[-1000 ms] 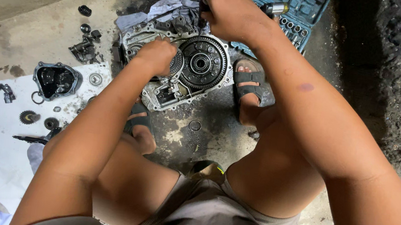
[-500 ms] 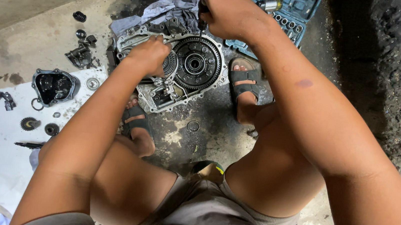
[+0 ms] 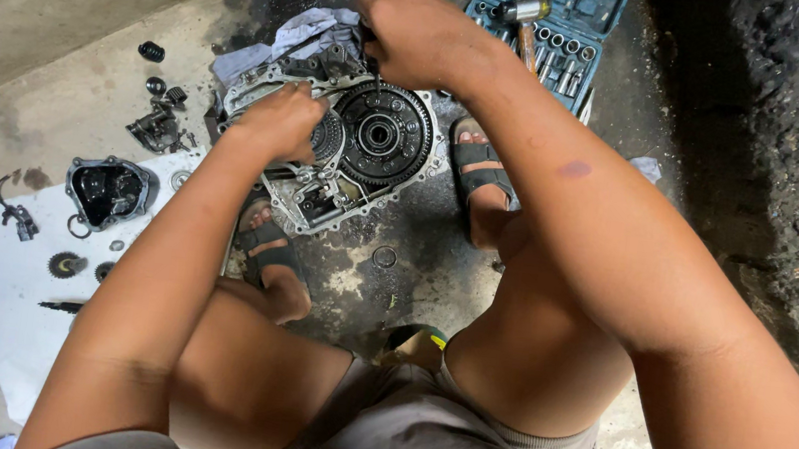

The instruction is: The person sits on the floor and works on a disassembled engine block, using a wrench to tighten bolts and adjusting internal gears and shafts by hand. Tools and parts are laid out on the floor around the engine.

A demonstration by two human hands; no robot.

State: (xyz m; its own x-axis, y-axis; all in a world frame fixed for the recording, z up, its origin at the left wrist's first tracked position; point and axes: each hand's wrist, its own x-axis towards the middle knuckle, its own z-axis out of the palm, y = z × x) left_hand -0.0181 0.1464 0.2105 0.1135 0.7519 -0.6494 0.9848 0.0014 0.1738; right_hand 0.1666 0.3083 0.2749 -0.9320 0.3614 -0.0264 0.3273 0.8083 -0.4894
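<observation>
An open metal gearbox casing (image 3: 322, 201) lies on the oily floor between my sandalled feet, with a large round gear (image 3: 382, 134) in its middle. My left hand (image 3: 278, 122) rests on the casing beside that gear, fingers curled over a smaller gear. My right hand (image 3: 419, 36) is closed around a thin dark tool whose tip points down at the casing's far edge, just above the large gear. A crumpled pale rag (image 3: 285, 41) lies behind the casing.
A blue socket-set case (image 3: 565, 18) lies open at the top right with a hammer in it. On the left, a white sheet (image 3: 4, 260) bears a dark cover part (image 3: 107, 191), small gears and springs. A loose ring (image 3: 384, 256) lies by my feet.
The view has shifted slightly, so the casing sits a little lower in frame. Both hands stay in the same places on the casing and tool.
</observation>
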